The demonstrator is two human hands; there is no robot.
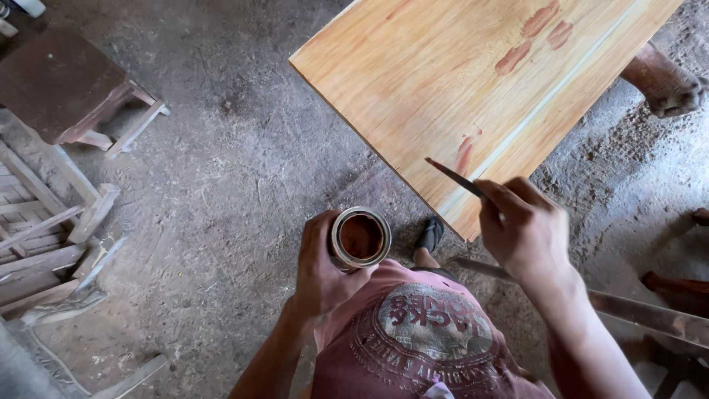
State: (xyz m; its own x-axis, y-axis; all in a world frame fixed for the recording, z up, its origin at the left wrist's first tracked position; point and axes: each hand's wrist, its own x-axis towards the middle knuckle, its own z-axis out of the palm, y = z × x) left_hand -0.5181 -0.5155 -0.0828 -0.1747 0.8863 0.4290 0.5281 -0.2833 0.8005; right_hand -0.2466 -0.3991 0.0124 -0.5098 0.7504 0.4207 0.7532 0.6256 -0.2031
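My left hand point(321, 266) grips a small round tin point(360, 238) with reddish-brown paste inside, held near my chest. My right hand point(521, 225) holds a thin dark blade-like tool point(454, 177), its tip resting just over the near edge of a light wooden board point(443, 74). The board lies tilted across the top of the view and carries several reddish-brown smears, one of them point(465, 154) close to the tool's tip.
Dusty concrete floor all around. A dark wooden stool point(66, 85) and a stack of wooden slats point(44, 229) lie at the left. A log-like support point(665, 81) sits under the board's right end. A long wooden strip point(650, 314) lies at the right. My sandalled foot point(428, 236) shows below the board.
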